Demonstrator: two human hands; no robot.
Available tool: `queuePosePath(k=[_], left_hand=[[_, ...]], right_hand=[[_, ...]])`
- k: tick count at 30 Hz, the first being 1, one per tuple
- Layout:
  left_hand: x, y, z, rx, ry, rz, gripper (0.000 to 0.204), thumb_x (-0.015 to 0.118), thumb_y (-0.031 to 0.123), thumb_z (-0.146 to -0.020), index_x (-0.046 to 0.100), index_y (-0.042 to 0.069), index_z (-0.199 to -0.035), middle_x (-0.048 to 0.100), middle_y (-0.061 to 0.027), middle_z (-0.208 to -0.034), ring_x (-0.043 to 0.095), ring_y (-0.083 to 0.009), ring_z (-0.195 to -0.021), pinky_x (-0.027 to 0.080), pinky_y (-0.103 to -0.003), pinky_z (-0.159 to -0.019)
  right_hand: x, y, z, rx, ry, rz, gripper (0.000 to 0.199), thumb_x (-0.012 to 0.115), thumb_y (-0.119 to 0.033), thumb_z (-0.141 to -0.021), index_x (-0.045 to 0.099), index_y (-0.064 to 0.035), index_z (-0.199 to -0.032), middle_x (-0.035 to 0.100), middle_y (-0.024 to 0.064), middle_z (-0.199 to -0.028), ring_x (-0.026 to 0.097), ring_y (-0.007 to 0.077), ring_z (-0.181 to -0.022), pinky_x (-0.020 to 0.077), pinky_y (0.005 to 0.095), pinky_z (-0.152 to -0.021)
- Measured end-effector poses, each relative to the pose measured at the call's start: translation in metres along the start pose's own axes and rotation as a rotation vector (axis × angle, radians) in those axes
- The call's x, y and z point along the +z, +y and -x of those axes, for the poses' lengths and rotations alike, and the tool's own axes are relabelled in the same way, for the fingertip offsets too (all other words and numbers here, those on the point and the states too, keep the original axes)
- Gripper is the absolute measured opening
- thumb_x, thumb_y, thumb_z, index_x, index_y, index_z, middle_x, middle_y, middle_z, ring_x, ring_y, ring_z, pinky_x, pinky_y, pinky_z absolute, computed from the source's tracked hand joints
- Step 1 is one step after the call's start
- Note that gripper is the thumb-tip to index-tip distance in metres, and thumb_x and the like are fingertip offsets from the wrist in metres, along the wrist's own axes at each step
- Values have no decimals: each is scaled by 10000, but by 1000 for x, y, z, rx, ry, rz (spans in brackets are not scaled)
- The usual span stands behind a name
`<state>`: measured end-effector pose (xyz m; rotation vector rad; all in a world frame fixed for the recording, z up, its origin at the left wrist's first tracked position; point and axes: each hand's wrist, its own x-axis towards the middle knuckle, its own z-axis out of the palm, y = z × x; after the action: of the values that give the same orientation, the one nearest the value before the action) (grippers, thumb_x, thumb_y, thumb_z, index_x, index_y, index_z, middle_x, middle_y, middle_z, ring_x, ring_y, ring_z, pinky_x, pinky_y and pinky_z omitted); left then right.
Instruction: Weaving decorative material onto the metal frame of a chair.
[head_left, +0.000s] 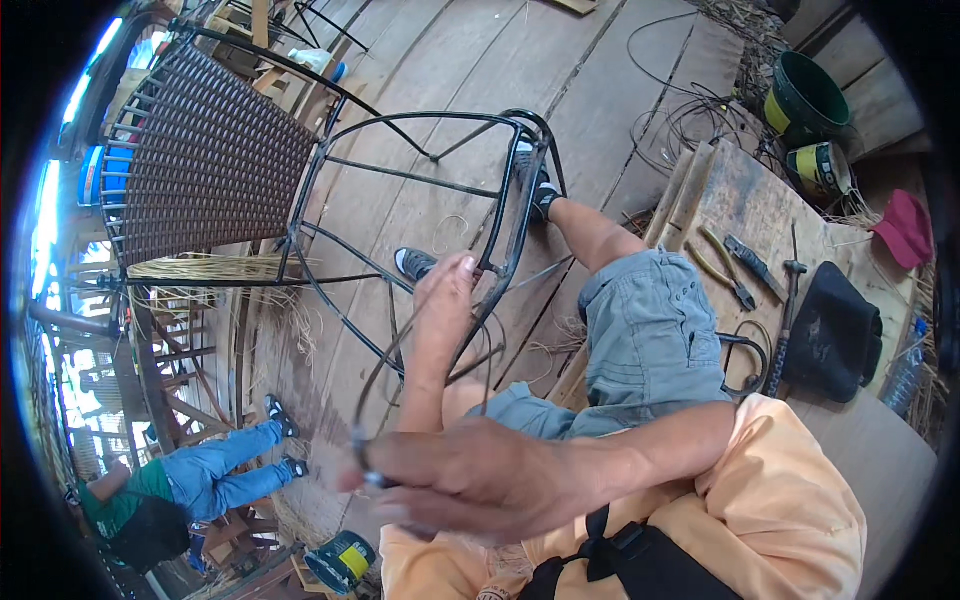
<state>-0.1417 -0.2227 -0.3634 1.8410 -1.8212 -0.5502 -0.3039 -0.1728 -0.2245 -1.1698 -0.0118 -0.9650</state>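
A chair with a thin black metal frame (413,115) leans across in front of me, with a woven brown back panel (215,155) at its left end. My left hand (445,295) is closed at a near corner of the bare frame, thumb up. A thin dark weaving strand (378,375) curves from beside my left hand down to my right hand. Nearer to me, my right hand (480,475) is blurred by motion, its fingers curled around the strand's end. Part of my left forearm is hidden behind my right hand.
On a wooden bench (735,190) at the right lie pliers (728,268), a hammer (792,275) and a black cap (833,335). Dark buckets (808,98) and coiled strands (690,115) stand beyond. A person in a green shirt (135,505) is at the lower left, near another bucket (340,562).
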Motion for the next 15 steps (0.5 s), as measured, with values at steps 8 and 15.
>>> queuePosePath(k=[8,15], left_hand=[[3,-81,-39,-282,-704,-51,332,505,242,-875,632,-16,-710,615,-77,-627,541,-148,-547,433,-302,-530],[-6,-10,-60,-375,-1055,-147,198,557,127,-778,633,-43,-844,650,-200,-802,631,-281,-696,488,-391,-620]], right_hand=[[-83,168,47,612,772,-372,295,383,-138,-945,484,-20,-1195,542,13,-795,576,98,-652,486,231,-525],[-105,165,38,759,521,-17,172,446,-110,-914,532,-48,-1051,569,-16,-769,494,47,-568,395,180,-481]])
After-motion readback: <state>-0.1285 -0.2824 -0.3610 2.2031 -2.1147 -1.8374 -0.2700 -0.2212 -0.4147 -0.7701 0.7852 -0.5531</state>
